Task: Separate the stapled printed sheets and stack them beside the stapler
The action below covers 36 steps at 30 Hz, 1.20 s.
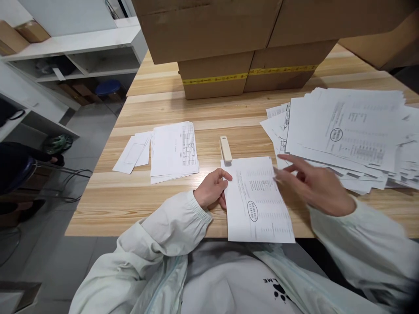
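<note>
A printed sheet of paper (262, 200) with an oval stamp lies before me, its lower end reaching past the table's front edge. My left hand (214, 187) grips its left edge, thumb on top and fingers underneath. Close to the sheet's upper right edge is my right hand (314, 183), slightly blurred, with its index finger stretched out and the thumb apart from it; nothing shows between them. A cream stapler (225, 149) rests just beyond the sheet's top left corner. The large loose pile of printed papers (347, 131) lies beyond my right hand.
On the left of the wooden table (131, 200) are a small paper stack (172, 150) and a few smaller sheets (131, 152). Cardboard boxes (216, 74) with yellow tape stand at the back. White shelving (94, 43) and a blue stool (108, 87) are off to the left.
</note>
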Each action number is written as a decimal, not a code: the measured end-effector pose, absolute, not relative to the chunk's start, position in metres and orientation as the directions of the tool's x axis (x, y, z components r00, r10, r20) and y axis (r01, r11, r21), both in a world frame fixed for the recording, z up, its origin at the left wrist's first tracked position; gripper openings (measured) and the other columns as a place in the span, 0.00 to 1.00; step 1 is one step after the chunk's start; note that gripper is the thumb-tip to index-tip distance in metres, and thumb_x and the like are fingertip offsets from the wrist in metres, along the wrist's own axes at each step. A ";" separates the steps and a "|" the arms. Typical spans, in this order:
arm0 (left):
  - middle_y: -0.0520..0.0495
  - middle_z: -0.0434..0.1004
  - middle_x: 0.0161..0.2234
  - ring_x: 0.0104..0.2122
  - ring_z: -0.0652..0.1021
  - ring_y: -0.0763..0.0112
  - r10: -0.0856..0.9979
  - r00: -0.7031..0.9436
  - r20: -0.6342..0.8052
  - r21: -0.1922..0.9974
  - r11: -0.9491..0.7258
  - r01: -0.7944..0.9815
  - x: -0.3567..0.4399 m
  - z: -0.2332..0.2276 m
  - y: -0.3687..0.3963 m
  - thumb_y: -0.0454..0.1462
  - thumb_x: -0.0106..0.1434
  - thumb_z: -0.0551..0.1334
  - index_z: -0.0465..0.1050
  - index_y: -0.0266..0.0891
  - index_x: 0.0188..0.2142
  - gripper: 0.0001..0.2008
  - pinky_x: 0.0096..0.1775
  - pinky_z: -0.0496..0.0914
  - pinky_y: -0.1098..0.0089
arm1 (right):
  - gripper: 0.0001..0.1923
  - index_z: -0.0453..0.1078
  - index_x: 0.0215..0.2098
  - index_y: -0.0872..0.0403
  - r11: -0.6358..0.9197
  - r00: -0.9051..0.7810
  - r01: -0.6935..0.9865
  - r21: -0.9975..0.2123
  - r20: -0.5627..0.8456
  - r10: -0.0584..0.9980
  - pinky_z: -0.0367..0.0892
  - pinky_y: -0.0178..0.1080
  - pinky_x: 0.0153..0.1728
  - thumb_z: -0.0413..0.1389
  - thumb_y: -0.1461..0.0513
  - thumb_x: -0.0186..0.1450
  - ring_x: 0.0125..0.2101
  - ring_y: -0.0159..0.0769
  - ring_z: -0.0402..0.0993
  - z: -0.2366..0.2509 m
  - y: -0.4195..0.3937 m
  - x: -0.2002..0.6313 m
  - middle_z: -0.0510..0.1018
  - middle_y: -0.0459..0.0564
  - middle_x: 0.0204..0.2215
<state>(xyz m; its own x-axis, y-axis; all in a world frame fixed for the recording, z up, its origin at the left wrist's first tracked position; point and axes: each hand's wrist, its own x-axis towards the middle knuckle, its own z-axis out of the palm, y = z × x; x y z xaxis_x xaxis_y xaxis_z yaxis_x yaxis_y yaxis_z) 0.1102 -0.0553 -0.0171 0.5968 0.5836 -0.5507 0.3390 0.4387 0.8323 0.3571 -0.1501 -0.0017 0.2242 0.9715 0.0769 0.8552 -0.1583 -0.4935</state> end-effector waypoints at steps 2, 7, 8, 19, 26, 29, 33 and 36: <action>0.60 0.66 0.11 0.11 0.71 0.73 0.578 0.600 -0.553 0.829 0.455 0.325 0.111 -0.017 -0.054 0.27 0.65 0.48 0.59 0.39 0.39 0.08 0.14 0.68 0.76 | 0.20 0.72 0.53 0.50 -0.082 0.172 0.942 -0.325 0.257 0.951 0.65 0.40 0.27 0.52 0.53 0.67 0.21 0.33 0.72 0.019 -0.135 0.362 0.81 0.48 0.32; 0.58 0.67 0.11 0.11 0.71 0.73 0.568 0.605 -0.558 0.822 0.477 0.311 0.110 -0.019 -0.052 0.26 0.64 0.48 0.59 0.38 0.40 0.09 0.15 0.68 0.77 | 0.17 0.74 0.48 0.52 0.292 -0.131 0.903 -0.316 0.443 0.887 0.68 0.43 0.42 0.47 0.57 0.71 0.40 0.40 0.76 0.036 -0.060 0.325 0.81 0.51 0.42; 0.58 0.67 0.11 0.11 0.71 0.73 0.568 0.606 -0.557 0.822 0.480 0.306 0.110 -0.019 -0.052 0.26 0.63 0.48 0.59 0.38 0.40 0.09 0.15 0.68 0.77 | 0.17 0.74 0.48 0.53 0.356 -0.188 0.873 -0.334 0.444 0.876 0.67 0.46 0.46 0.45 0.58 0.72 0.44 0.42 0.74 0.031 -0.042 0.312 0.80 0.52 0.44; 0.59 0.67 0.11 0.10 0.71 0.73 0.538 0.617 -0.574 0.800 0.530 0.281 0.109 -0.022 -0.051 0.28 0.64 0.49 0.58 0.39 0.40 0.07 0.14 0.65 0.79 | 0.20 0.73 0.46 0.56 0.484 -0.383 0.818 -0.312 0.333 0.862 0.57 0.49 0.49 0.41 0.57 0.74 0.47 0.46 0.64 -0.043 0.030 0.242 0.78 0.56 0.45; 0.60 0.66 0.12 0.11 0.71 0.72 0.569 0.612 -0.549 0.818 0.516 0.254 0.109 -0.026 -0.052 0.29 0.63 0.51 0.59 0.39 0.39 0.06 0.15 0.67 0.76 | 0.19 0.70 0.52 0.56 0.463 -0.291 0.794 -0.393 0.423 0.858 0.61 0.50 0.51 0.43 0.59 0.72 0.49 0.47 0.67 -0.038 0.032 0.242 0.78 0.55 0.49; 0.62 0.63 0.12 0.11 0.70 0.72 0.650 0.579 -0.493 0.862 0.453 0.226 0.096 -0.026 -0.067 0.33 0.64 0.53 0.60 0.40 0.38 0.02 0.14 0.64 0.77 | 0.19 0.68 0.56 0.53 0.490 -0.157 0.741 -0.459 0.591 0.791 0.62 0.51 0.56 0.45 0.57 0.71 0.52 0.45 0.68 -0.014 0.013 0.261 0.76 0.54 0.52; 0.60 0.61 0.15 0.12 0.67 0.77 0.859 0.452 -0.240 0.959 0.137 0.249 0.059 -0.021 -0.098 0.39 0.69 0.52 0.64 0.41 0.39 0.05 0.17 0.60 0.77 | 0.18 0.69 0.55 0.48 0.341 0.122 0.644 -0.685 0.532 0.838 0.65 0.51 0.56 0.52 0.53 0.69 0.51 0.43 0.72 0.010 -0.058 0.302 0.77 0.52 0.50; 0.57 0.64 0.21 0.17 0.65 0.79 0.924 0.374 0.076 0.941 -0.191 0.281 0.039 -0.015 -0.112 0.36 0.70 0.52 0.67 0.41 0.40 0.06 0.22 0.60 0.75 | 0.21 0.68 0.55 0.47 0.007 0.166 0.372 -0.928 0.075 0.983 0.72 0.49 0.50 0.54 0.49 0.67 0.47 0.42 0.77 0.003 -0.116 0.322 0.79 0.52 0.47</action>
